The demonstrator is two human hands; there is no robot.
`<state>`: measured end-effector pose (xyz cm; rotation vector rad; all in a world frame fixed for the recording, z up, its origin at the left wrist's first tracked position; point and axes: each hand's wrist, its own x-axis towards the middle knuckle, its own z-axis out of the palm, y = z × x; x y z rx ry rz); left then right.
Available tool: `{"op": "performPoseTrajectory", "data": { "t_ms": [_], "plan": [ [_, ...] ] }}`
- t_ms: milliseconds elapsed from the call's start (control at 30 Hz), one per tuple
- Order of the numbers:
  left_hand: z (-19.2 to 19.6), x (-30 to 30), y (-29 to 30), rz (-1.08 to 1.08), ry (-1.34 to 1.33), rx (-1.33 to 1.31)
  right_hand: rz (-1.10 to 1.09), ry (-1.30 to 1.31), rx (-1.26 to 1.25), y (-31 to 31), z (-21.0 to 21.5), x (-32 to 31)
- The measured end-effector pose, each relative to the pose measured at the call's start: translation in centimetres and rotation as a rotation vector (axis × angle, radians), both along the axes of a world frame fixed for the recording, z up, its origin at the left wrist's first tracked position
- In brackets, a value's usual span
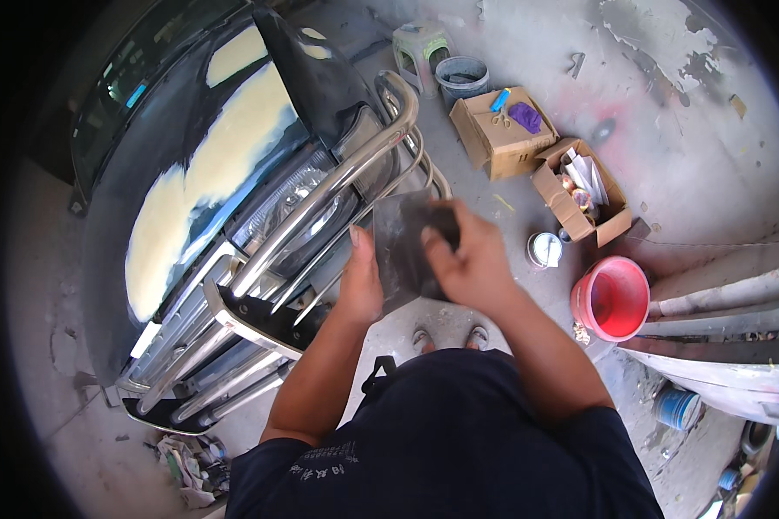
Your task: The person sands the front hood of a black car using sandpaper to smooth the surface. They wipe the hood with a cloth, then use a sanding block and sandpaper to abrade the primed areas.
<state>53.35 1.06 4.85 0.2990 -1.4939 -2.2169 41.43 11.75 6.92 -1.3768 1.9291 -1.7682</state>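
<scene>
Both my hands are raised in front of my body over a dark grey sheet of what looks like sandpaper (395,251). My left hand (363,281) is at its left edge, fingers behind the sheet and thumb pointing up along its side. My right hand (476,259) is closed on the right part, thumb and fingers pressed round a darker portion; motion blurs it, and I cannot tell if that is a fold or a separate block. To the left stands a dark car (104,259) with pale filler patches (234,130) on its body and a chrome bull bar (320,190) across its front.
Far right on the floor are a cardboard box (515,156) with scissors and a purple cloth on it, an open carton (567,203), a white tin (545,251) and a pink bucket (586,298). A grey bucket (463,86) and stool (420,39) stand behind.
</scene>
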Motion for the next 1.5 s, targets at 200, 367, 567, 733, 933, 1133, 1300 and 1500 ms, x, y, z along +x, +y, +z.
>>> {"op": "performPoseTrajectory", "data": {
  "t_ms": [200,367,567,733,933,1133,1300,1500],
  "plan": [
    [0.0,-0.1,0.0,-0.011,0.043,0.034,0.046,0.130,-0.002,0.7,-1.2,2.2],
    [-0.1,0.3,-0.5,-0.053,0.009,0.023,0.031,0.132,-0.051,-0.1,-1.0,1.3],
    [-0.5,1.0,-0.5,0.020,-0.109,-0.036,0.016,-0.084,0.154,-0.4,1.5,-0.7],
    [0.1,0.2,-0.4,-0.004,0.007,-0.022,0.056,0.166,0.004,0.1,-1.0,2.9],
    [-0.1,0.3,-0.6,0.051,-0.042,-0.003,0.012,0.234,-0.003,-0.6,-1.0,2.9],
    [-0.4,-0.1,-1.1,0.029,-0.002,0.008,-0.075,0.284,0.040,-1.7,-0.2,1.8],
    [-0.3,0.0,-1.1,0.042,0.026,-0.008,-0.076,0.368,-0.014,-1.5,-1.1,3.8],
    [-0.6,0.1,-2.0,0.037,0.055,0.060,-0.079,0.462,-0.063,-1.5,-1.9,5.9]
  ]
}}
